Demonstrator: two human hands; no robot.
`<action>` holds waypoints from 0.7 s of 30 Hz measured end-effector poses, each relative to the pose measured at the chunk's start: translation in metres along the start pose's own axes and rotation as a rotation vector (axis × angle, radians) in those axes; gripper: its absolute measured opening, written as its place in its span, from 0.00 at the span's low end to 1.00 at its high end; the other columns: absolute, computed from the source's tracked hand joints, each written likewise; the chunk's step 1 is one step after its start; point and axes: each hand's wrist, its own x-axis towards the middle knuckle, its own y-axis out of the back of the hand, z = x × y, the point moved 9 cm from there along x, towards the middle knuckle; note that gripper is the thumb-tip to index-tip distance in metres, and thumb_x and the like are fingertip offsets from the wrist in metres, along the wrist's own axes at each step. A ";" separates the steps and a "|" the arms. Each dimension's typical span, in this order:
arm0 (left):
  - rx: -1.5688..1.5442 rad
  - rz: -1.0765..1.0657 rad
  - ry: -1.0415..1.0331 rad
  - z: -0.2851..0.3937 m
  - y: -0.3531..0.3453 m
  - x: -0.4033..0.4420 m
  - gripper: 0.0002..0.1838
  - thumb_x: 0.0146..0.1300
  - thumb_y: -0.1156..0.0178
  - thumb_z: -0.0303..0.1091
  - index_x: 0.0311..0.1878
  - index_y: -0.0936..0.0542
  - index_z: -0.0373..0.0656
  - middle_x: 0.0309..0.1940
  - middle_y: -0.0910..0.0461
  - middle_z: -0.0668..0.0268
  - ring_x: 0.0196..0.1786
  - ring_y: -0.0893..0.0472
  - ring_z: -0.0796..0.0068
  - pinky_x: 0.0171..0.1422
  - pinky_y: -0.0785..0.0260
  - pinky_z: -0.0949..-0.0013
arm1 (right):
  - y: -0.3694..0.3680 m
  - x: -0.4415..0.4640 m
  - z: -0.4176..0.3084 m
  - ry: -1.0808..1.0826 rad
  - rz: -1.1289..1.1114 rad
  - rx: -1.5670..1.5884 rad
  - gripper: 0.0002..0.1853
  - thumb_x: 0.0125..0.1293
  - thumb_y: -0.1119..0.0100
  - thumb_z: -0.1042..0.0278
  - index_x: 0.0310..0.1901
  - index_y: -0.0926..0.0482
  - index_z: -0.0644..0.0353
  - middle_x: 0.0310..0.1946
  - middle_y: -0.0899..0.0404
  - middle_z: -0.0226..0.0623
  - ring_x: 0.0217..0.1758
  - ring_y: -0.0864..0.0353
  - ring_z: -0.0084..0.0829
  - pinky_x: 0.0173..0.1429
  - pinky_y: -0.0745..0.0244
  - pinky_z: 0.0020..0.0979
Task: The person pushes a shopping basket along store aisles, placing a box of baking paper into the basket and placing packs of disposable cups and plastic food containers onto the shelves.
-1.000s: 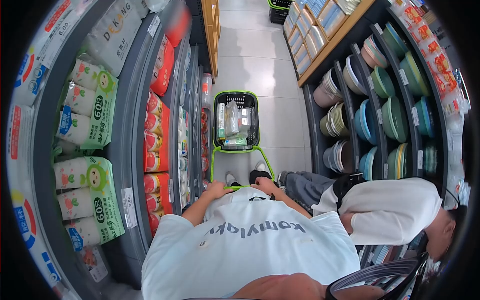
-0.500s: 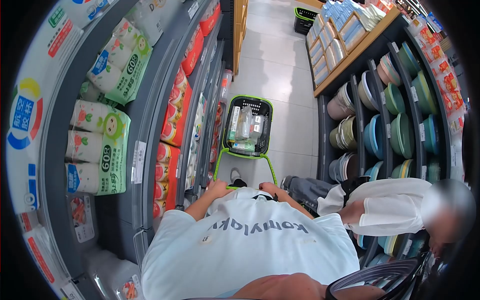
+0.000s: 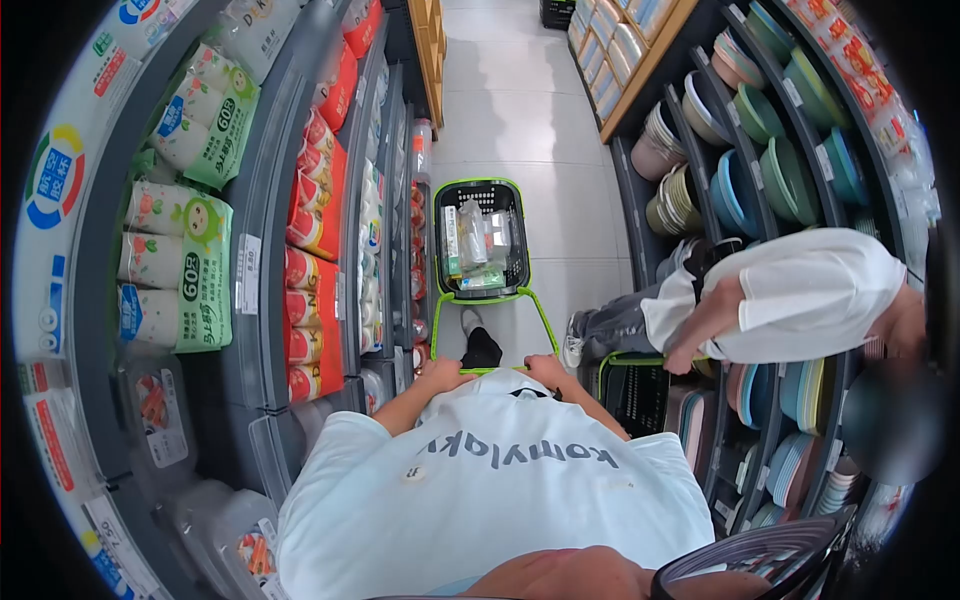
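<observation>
In view are the wearer's two hands (image 3: 440, 377), one other person (image 3: 810, 300), two green-rimmed shopping baskets (image 3: 480, 297), one cut-off black basket (image 3: 557, 13) and two front-facing green-labelled cup packs (image 3: 204, 265).

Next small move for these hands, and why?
Probably a short push of the basket straight ahead: left hand and right hand both hold its green handle, bare floor stretches beyond it, and another person stands close on the right.

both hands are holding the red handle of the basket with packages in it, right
Not quite: the handle is green, not red, as the head view shows. The left hand and right hand do hold it, and the basket has packages in it.
</observation>
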 end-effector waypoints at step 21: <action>-0.097 -0.090 -0.049 0.036 -0.192 -0.109 0.42 0.61 0.49 0.78 0.52 0.14 0.45 0.53 0.15 0.53 0.59 0.18 0.51 0.60 0.28 0.45 | -0.158 -0.161 0.011 -0.204 0.061 0.034 0.32 0.74 0.58 0.35 0.39 0.12 0.55 0.41 0.13 0.50 0.48 0.15 0.53 0.57 0.24 0.51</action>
